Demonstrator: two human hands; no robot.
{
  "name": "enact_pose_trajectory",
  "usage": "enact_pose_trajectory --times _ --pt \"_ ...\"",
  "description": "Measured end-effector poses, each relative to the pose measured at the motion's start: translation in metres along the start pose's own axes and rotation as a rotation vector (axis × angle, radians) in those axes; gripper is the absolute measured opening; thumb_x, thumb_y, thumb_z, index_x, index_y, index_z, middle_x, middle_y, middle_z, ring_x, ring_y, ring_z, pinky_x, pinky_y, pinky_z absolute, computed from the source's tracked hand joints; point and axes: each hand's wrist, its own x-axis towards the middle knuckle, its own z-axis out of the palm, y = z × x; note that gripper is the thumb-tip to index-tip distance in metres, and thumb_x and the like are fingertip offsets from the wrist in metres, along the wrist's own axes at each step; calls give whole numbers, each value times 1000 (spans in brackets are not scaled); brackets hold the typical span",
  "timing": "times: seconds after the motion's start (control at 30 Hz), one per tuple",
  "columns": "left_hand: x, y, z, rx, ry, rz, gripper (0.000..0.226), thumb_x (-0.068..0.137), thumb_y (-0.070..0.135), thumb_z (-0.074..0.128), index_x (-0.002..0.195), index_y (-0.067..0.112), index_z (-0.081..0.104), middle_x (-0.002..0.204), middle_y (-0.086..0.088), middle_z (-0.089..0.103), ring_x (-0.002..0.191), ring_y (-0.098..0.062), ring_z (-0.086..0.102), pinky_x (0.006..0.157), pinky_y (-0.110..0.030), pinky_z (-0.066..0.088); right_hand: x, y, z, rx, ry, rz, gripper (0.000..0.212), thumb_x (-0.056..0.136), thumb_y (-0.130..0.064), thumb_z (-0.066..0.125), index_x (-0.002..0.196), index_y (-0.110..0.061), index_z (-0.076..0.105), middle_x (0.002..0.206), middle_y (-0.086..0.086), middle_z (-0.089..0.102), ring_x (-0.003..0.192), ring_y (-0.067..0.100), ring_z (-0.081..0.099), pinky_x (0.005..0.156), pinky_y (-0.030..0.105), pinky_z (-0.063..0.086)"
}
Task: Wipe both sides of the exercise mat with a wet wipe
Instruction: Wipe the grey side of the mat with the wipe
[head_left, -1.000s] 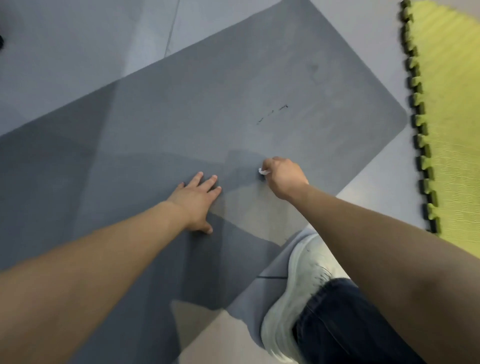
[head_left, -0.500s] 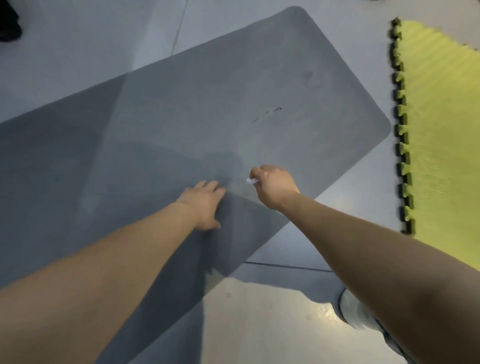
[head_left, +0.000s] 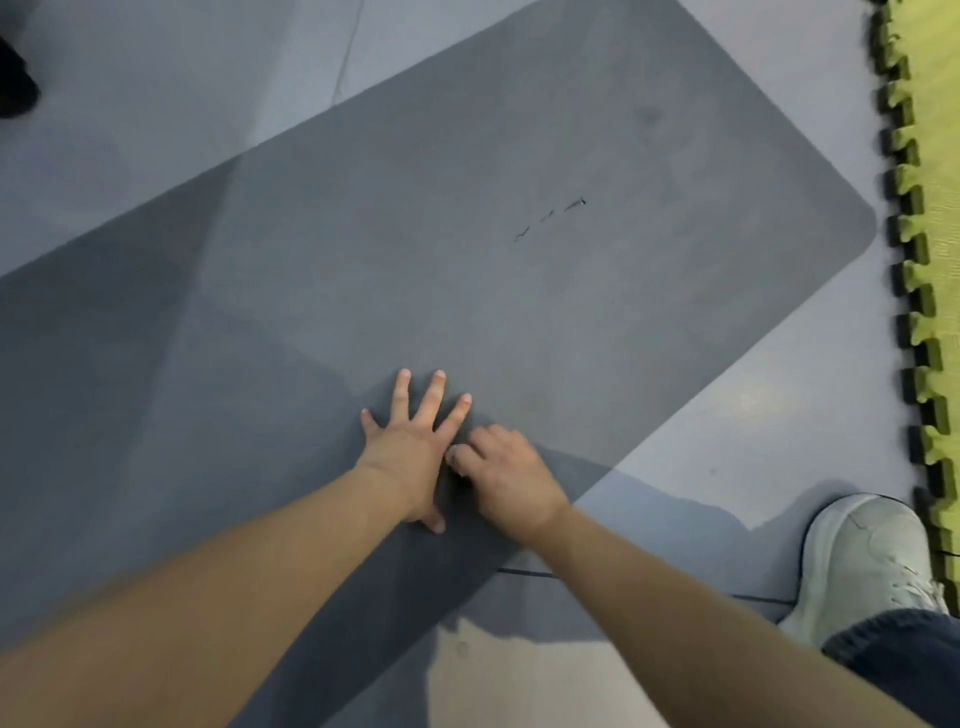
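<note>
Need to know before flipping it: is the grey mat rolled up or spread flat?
Spread flat: the grey mat lies unrolled on the floor, its rounded corner flat.

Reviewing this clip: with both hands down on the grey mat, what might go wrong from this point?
The dark scuff marks lie well beyond the right hand, so they may go unwiped. The wet wipe is hidden under its curled fingers, so contact with the mat can't be confirmed. The left hand presses flat right beside it and could block strokes.
</note>
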Motion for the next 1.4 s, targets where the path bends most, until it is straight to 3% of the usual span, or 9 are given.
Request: enact_pose_trajectory --times 0.13,0.27,0.43,0.7,0.93,1.1,1.17,1.27,1.4 --pt "7 16 -13 159 7 -23 154 49 74 85 151 44 -27 160 -16 -17 145 -58 -5 112 -73 18 1 88 -37 -124 118 129 11 77 -10 52 83 -13 60 76 11 53 69 33 54 60 36 41" --pt "16 9 -21 228 199 59 129 54 93 62 155 48 -4 155 -13 14 139 -40 23 116 -69 9 0 121 -53 -120 207 389 15 72 -2 50 80 -11 59 74 12 53 65 35 52 59 37 39" --pt "25 0 -20 60 176 241 137 56 80 75 160 28 2 165 5 -22 152 -26 -22 124 -55 3 -13 46 -14 27 259 349 20 76 -11 46 88 -11 63 78 11 54 70 33 51 62 41 39" --pt "44 15 -32 221 107 433 140 61 69 79 155 39 -20 163 12 -30 149 -25 -32 123 -50 -8 -43 46 -9 -11 121 -10 13 87 -12 52 95 -14 62 81 8 52 74 29 51 63 39 41" --pt "50 32 -50 188 243 431 114 78 75 61 160 23 1 159 2 16 146 -26 13 119 -42 24 -35 158 -71 -126 233 465 15 72 1 50 79 -9 58 74 14 52 67 36 52 62 39 37" --pt "66 49 -62 223 322 409 105 79 75 59 159 22 17 143 0 34 131 -25 31 113 -40 30 -47 78 -31 53 205 307 15 77 -7 50 87 -9 61 77 10 52 70 32 51 64 40 39" --pt "71 50 -62 247 310 405 106 77 75 62 159 23 19 150 -3 29 140 -28 24 119 -44 23 -61 54 -22 89 148 195 15 83 -9 49 90 -9 61 79 9 50 71 30 48 62 39 39" --pt "77 51 -61 204 216 371 113 77 69 69 160 22 9 167 1 -15 153 -30 -15 124 -53 10 -67 74 -27 41 96 30 13 88 -12 49 93 -12 61 81 9 51 74 28 48 62 38 39" --pt "83 61 -70 135 116 310 135 68 63 81 159 28 -11 164 8 -27 152 -30 -21 123 -57 14 -59 154 -56 -73 157 89 12 82 -10 52 89 -12 62 79 11 53 72 31 53 64 38 40"
